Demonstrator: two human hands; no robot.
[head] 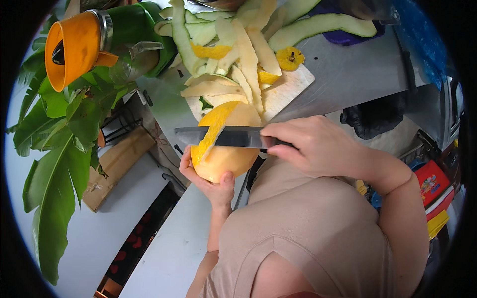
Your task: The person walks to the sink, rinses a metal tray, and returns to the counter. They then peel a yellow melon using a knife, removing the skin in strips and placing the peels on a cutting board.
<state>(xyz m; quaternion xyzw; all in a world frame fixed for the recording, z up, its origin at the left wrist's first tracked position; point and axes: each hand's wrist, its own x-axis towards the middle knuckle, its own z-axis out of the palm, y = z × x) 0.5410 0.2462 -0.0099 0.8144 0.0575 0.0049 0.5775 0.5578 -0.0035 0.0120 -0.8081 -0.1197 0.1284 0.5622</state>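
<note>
A partly peeled yellow melon (231, 160) rests in my left hand (210, 184), whose fingers and thumb support it from below and the side. The handle of a kitchen knife (242, 136) is gripped in my right hand (313, 145). Its broad blade lies across the melon, with a strip of yellow rind (214, 132) lifting along it. Pale flesh shows over most of the fruit, and yellow skin remains on its left side. Just beyond the melon, long peels (246, 59) are heaped over a white cutting board (290, 89), partly hiding it.
The board sits on a metal worktop (346, 70). A cut-off melon end (290, 58) lies by the peels. Green rind strips (324, 28) extend right over something purple. At left stand a green-and-orange juicer-like appliance (78, 48) and a large-leaved plant (56, 178). Blue plastic (421, 37) hangs far right.
</note>
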